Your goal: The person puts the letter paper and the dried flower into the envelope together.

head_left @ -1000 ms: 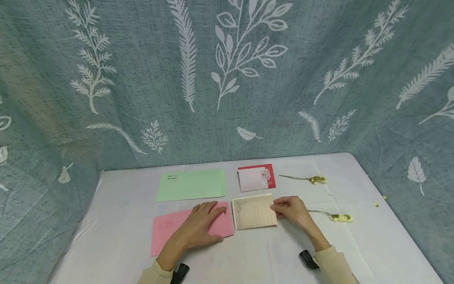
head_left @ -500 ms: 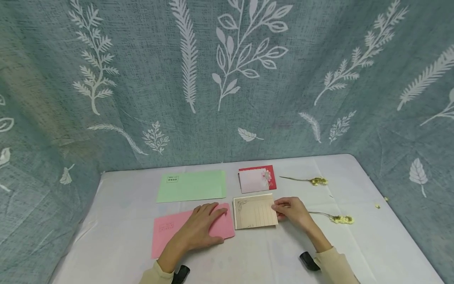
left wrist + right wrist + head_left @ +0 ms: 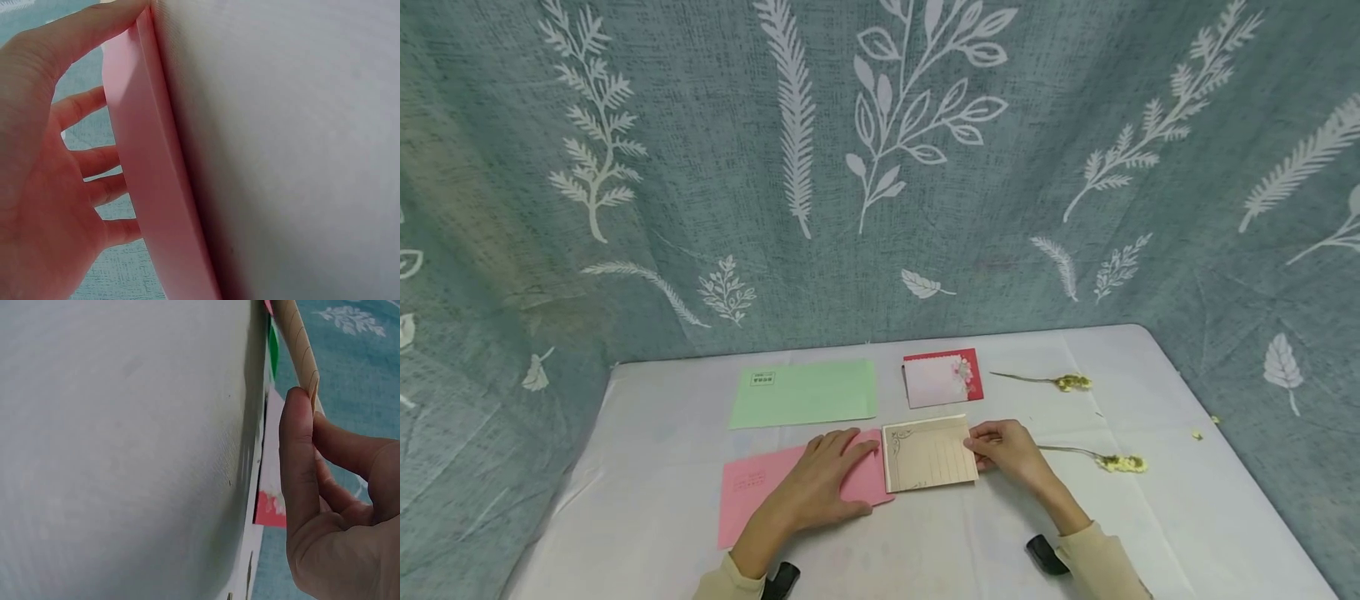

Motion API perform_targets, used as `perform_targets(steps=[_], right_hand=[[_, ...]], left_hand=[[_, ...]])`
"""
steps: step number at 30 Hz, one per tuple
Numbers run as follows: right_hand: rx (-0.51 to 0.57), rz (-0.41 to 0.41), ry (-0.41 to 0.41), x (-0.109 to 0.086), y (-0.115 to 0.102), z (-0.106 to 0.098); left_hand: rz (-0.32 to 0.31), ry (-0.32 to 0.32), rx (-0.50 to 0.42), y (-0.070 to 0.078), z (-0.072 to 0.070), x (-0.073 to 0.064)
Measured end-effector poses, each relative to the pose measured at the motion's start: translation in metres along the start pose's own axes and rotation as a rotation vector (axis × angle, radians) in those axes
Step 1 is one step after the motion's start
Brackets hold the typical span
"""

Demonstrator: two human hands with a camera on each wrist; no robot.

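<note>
The left hand (image 3: 831, 479) rests spread across a pink envelope (image 3: 763, 475) on the table, its thumb at the near edge. In the left wrist view the envelope (image 3: 153, 169) lies between the thumb and the fingers, whose tips meet its far side. The right hand (image 3: 1003, 450) pinches the right edge of a cream lined card (image 3: 932, 458) between thumb and fingers. The card's left edge overlaps the envelope's right end. In the right wrist view the pinched card (image 3: 300, 347) looks folded, with its edge raised.
A green envelope (image 3: 805, 392) lies behind the pink one. Right of it lies a white and red flowered card (image 3: 936, 379). Two dried yellow flower stems, one farther back (image 3: 1071, 382) and one nearer (image 3: 1120, 463), lie at the right. A patterned curtain (image 3: 865, 167) hangs behind the table.
The right hand has shifted the cream card leftward, so its left edge now overlaps the pink envelope's right end. The left hand has stayed in place.
</note>
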State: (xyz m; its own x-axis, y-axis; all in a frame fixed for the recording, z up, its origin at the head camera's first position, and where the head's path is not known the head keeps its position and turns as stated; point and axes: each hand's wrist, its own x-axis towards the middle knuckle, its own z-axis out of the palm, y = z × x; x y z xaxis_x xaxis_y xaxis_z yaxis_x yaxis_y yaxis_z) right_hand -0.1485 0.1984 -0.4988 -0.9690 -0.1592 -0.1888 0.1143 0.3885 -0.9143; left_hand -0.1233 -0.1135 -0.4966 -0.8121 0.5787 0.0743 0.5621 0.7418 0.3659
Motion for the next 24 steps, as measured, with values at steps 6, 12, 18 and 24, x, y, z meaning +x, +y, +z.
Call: perform_targets(steps=[6,12,18,24], right_hand=[[0.009,-0.023,-0.020,-0.0021,-0.0038,-0.0014],[0.004,-0.042,-0.032,-0.0022,-0.0035,-0.0005],[-0.019,-0.042,-0.016,-0.0023,-0.0033,0.0019],[-0.017,-0.036,-0.022,-0.0025,-0.0042,0.0033]], left_hand=[[0.002,0.001,0.000,-0.0001,-0.0013,0.0001],[0.001,0.000,-0.015,-0.0001,-0.0017,0.0005],[-0.002,-0.002,-0.021,-0.0004,-0.0015,0.0015],[-0.002,-0.010,-0.019,-0.0004,-0.0019,0.0021]])
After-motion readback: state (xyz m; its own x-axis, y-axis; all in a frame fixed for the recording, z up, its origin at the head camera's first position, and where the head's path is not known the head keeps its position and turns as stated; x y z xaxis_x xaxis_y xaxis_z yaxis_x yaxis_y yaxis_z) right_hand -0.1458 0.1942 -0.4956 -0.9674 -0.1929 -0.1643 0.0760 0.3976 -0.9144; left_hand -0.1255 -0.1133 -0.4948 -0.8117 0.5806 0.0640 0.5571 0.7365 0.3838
